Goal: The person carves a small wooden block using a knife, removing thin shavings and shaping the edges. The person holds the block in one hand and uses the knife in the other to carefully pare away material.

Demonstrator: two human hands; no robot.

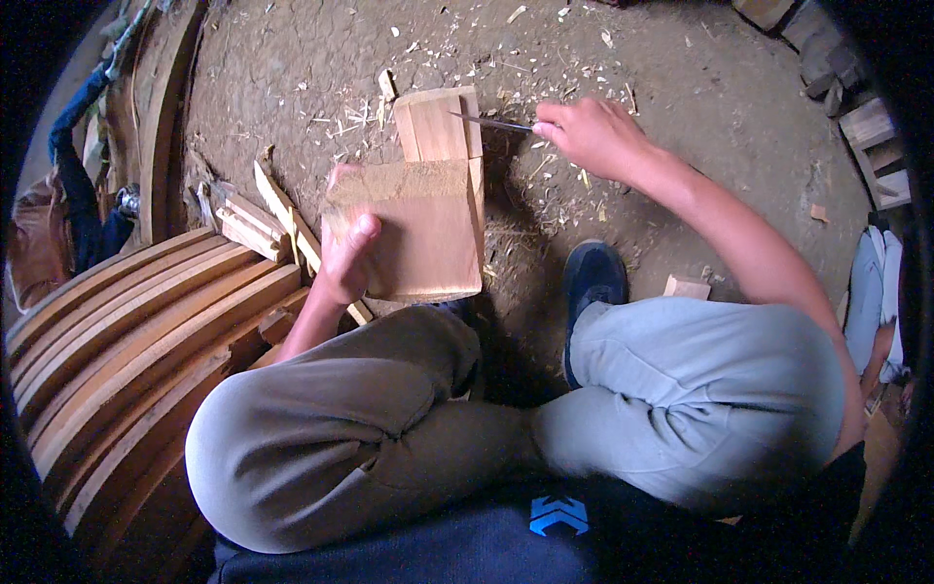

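Note:
My left hand (345,255) grips the left edge of a pale wooden block (428,238), its thumb lying across the near face. A narrower, stepped section juts from the block's far end, and a rough band crosses its middle. In my right hand (595,138), closed round a handle that the fingers hide, is a thin pointed blade that looks like a knife (491,123). Its tip points left and lies over the narrow section. Whether the tip touches the wood, I cannot tell.
Long wooden planks (156,316) are stacked at my left, with a pale wood strip (282,214) leaning beside them. Shavings (428,58) litter the dirt floor. Wooden blocks (869,125) line the far right. Another person's leg (866,282) shows at the right edge.

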